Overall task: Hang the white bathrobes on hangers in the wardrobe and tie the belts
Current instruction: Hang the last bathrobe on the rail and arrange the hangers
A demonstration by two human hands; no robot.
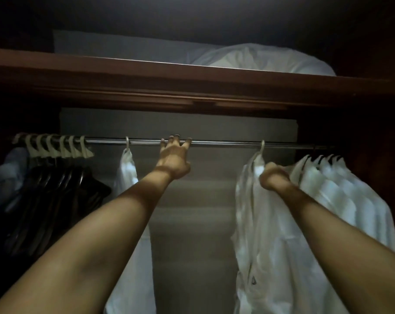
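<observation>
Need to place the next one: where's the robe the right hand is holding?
In the head view, the white bathrobe hangs right of centre on the rail, the right hand gripping its collar, just left of the bunched white garments.

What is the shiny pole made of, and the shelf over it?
The rail looks like polished metal: silvery, with a bright streak of light along it. The shelf looks like varnished wood: reddish brown with a soft sheen. The left hand touches the rail.
</observation>
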